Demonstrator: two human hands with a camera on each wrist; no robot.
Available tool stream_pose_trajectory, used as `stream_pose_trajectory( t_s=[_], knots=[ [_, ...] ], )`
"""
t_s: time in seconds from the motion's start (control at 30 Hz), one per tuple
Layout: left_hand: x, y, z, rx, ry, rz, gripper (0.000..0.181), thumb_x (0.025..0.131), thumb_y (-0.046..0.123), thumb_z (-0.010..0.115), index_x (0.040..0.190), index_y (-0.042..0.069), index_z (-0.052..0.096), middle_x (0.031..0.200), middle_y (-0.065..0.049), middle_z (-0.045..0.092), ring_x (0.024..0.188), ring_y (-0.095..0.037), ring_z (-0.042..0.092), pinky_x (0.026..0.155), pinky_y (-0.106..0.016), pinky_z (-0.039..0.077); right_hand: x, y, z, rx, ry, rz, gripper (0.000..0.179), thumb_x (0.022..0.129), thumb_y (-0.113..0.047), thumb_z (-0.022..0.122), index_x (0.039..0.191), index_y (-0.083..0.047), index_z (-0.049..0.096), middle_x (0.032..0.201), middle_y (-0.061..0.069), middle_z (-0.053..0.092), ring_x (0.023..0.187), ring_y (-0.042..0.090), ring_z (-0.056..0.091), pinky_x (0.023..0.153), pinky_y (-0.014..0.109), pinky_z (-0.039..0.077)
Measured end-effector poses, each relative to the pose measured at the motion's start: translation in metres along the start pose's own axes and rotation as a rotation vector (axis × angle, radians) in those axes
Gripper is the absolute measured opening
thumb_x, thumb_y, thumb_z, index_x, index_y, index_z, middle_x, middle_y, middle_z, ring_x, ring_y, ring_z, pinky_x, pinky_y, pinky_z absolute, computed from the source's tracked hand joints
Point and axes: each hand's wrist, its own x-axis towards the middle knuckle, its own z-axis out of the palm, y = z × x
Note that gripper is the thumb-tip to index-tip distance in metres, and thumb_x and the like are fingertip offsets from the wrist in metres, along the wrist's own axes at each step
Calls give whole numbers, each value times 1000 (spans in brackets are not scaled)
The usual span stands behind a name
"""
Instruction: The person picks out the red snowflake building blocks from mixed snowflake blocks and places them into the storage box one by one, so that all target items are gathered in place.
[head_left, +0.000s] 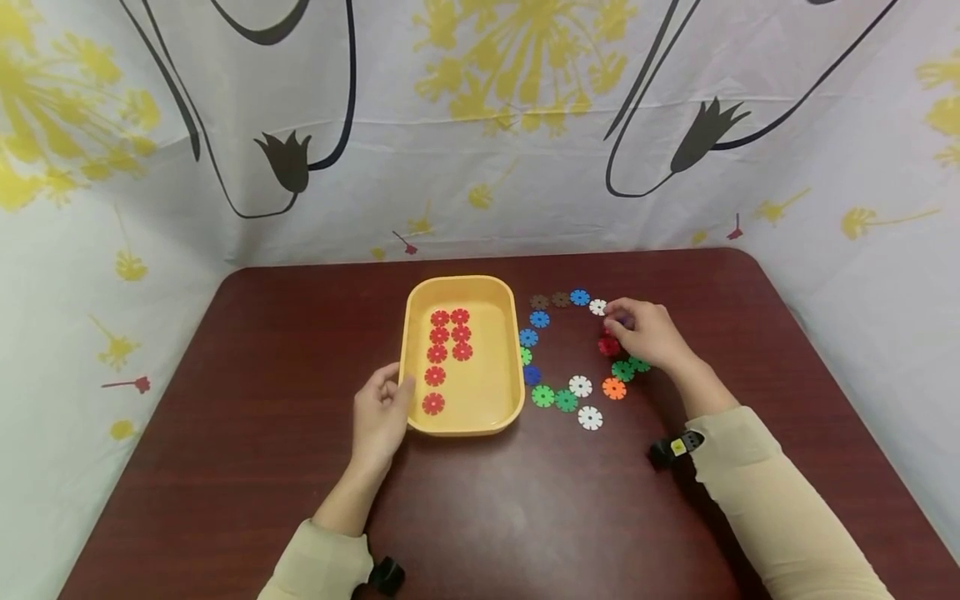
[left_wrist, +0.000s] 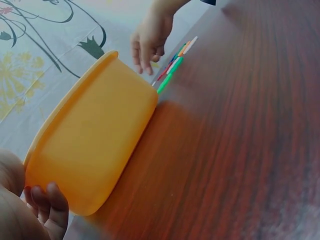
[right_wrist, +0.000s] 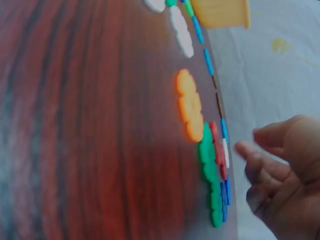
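Note:
My left hand (head_left: 381, 417) holds the left side of a yellow plastic tray (head_left: 495, 423), thumb at the rim and fingers against the outer wall. Inside the tray lie several red notched discs (head_left: 437, 353) in two columns on its left half. To the tray's right, my right hand (head_left: 648, 333) hovers over loose discs, its fingertips close to a red disc (head_left: 608, 347). In the right wrist view, the right hand's fingers are loosely bent with no disc visible between them. The hand partly hides red, blue and green discs.
Coloured discs form a rough ring on the dark table: brown (head_left: 561, 299), blue (head_left: 539, 319), green (head_left: 566, 401), white (head_left: 590, 418) and orange (head_left: 614, 388). A patterned cloth (head_left: 480, 200) hangs behind the table's back edge.

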Motion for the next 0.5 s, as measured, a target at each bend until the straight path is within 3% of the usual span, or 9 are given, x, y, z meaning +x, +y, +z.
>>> stream_pose_trajectory(
  t_s=[0.23,0.5],
  knots=[
    [-2,-2,0,4,1,-2,39,99,16,64,135,2,59,71,-5,53,50,-11,49,45,-23,45,-3,1,0,-66,-27,16,24,99,-9,62,119,4,67,107,22,71,88,32,67,79,50,55],
    [-1,-1,0,-6,2,0,39,99,15,64,135,2,59,70,-4,53,49,-11,49,45,-23,45,0,-8,11,-12,-129,-103,24,99,-10,65,120,2,67,106,17,74,69,16,63,62,31,51]
  ],
)
